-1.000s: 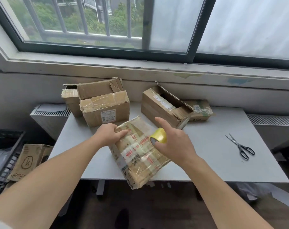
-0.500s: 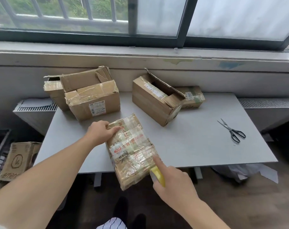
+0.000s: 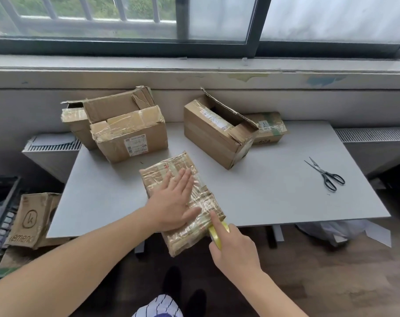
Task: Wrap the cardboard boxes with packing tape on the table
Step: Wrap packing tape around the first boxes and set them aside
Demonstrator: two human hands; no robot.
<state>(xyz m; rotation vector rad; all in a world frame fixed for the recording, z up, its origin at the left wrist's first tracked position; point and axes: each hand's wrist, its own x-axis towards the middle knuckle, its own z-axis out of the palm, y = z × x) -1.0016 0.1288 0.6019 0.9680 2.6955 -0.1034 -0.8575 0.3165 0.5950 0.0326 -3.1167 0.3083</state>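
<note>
Lowest in the frame, just right of centre, the right grip (image 3: 235,250) was closed around the yellow tape roll (image 3: 218,235). Its index finger was stretched forward onto the near right corner of the flat box (image 3: 190,236). The roll sat against that corner, probably so the tape could be led over the edge and under the box.

Just above and to the left, the left grip (image 3: 174,202) was released. It lay palm-down with straight fingers on the top of the flat box, holding nothing, apparently pinning the box and smoothing the glossy tape already on it. The flat box lay at an angle at centre frame, under the left grip and touching the right. Its near end hung past the front edge of the surface (image 3: 274,195), which likely left room for the roll to pass beneath.

Farther up the frame stood the labelled box (image 3: 130,136) at left and the open box (image 3: 217,136) at centre, both well apart from either grip and, by the look of them, waiting their turn. The scissors (image 3: 327,175) lay alone at right, unused.
</note>
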